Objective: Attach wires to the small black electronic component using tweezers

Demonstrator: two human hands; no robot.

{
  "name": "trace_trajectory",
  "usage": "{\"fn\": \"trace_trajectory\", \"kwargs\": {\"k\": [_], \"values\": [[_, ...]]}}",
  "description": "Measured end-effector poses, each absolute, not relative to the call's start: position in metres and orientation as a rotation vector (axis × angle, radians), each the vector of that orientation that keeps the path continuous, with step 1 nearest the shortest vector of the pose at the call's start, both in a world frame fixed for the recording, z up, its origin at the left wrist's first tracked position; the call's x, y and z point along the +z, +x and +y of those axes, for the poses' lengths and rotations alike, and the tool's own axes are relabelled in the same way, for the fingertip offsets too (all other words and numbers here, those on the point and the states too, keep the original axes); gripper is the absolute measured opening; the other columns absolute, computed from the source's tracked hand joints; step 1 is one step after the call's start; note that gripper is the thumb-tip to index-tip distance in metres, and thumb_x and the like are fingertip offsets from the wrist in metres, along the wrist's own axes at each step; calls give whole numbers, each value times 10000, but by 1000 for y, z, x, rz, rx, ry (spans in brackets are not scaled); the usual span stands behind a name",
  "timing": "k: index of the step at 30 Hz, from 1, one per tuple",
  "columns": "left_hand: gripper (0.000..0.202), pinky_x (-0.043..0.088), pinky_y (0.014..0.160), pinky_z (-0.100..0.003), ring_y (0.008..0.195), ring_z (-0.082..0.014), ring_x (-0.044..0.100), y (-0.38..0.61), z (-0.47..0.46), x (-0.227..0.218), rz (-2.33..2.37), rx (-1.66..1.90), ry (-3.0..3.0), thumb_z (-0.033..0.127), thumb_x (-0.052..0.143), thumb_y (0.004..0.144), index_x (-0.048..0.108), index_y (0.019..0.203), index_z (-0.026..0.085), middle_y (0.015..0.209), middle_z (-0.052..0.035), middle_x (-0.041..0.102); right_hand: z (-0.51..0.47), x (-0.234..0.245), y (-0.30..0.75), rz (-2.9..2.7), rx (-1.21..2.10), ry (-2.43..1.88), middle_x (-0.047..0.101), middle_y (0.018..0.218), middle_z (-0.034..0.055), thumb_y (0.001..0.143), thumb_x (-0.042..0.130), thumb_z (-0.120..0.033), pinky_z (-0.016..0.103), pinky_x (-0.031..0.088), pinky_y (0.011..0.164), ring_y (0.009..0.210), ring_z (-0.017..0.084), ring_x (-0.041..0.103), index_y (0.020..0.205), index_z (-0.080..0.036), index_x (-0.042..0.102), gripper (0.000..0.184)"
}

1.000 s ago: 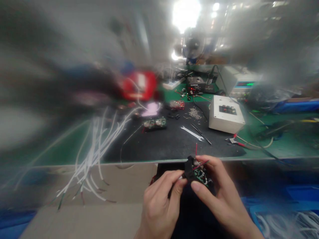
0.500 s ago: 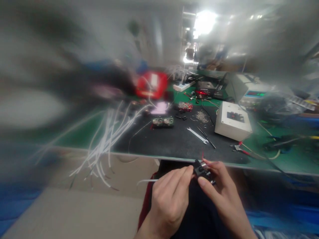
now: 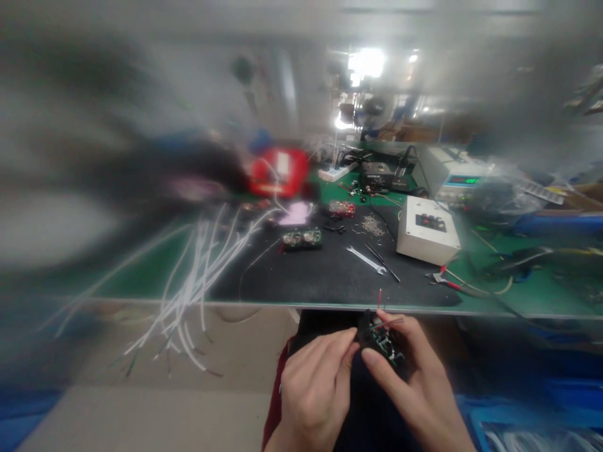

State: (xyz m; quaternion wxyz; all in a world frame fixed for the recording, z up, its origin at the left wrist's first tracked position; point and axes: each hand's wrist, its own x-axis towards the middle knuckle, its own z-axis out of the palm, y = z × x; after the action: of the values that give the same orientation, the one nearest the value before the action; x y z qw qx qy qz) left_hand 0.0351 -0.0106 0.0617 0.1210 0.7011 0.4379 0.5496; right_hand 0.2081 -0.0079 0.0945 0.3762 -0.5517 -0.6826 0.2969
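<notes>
Both hands meet just below the bench's front edge, over my lap. My right hand (image 3: 414, 383) grips a small black part with a green circuit board (image 3: 379, 339) and thin red wires sticking up from it. My left hand (image 3: 315, 389) has its fingers pinched together against the left side of that part; what it pinches is too small to make out. A bundle of white cables (image 3: 198, 276) hangs over the bench edge to the left.
On the black mat (image 3: 330, 276) lie a spanner (image 3: 367, 259), a small circuit board (image 3: 302, 238) and loose metal bits. A white box with buttons (image 3: 426, 229) stands right, red-handled cutters (image 3: 445, 280) beside it. A red object (image 3: 277, 171) and instruments sit further back.
The view has swung about while the hands stayed together on the part. The white cable end seen by my left hand half a second ago no longer shows.
</notes>
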Motion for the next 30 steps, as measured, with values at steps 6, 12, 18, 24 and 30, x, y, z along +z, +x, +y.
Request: {"fn": "trace_trajectory", "kwargs": {"k": [6,12,18,24,30], "values": [[283,480,981,-184,1045,-82,641,34,-9,59,1313,1642,1985,5,597,980,642,1222,145,1132,-22,671,-5,94,207,-1777,774,-1395,549,1335,-64,959,675,-319,107,362,1084,1248,43,545,1300,-335,481,393],[300,482,881,-170,1001,-70,619,19,-13,57,1089,1284,1712,149,509,1075,588,1309,320,1113,39,623,-3,101,213,-1937,679,-1257,488,1432,-52,963,651,-293,105,344,1132,1332,50,494,1442,-385,433,534],[347,513,845,-215,952,-108,638,28,-12,54,1177,1530,1935,24,560,991,584,1290,199,1065,-32,649,1,96,206,-1952,569,-1302,587,1281,-71,958,647,-297,69,398,1047,1205,15,572,1286,-315,468,374],[396,505,834,-224,940,-121,657,26,-14,56,1304,1516,2164,-23,549,940,542,1280,181,1063,-38,668,4,92,214,-2055,403,-1281,632,1235,-72,961,646,-349,63,422,1005,1144,16,622,1272,-287,471,362],[603,462,941,-310,1068,-238,622,17,-12,43,620,1148,1082,658,605,977,492,1365,210,1197,-153,607,5,126,218,-2111,736,-984,567,1384,83,961,621,-234,245,462,1086,1302,192,567,1433,-267,464,498]]}}
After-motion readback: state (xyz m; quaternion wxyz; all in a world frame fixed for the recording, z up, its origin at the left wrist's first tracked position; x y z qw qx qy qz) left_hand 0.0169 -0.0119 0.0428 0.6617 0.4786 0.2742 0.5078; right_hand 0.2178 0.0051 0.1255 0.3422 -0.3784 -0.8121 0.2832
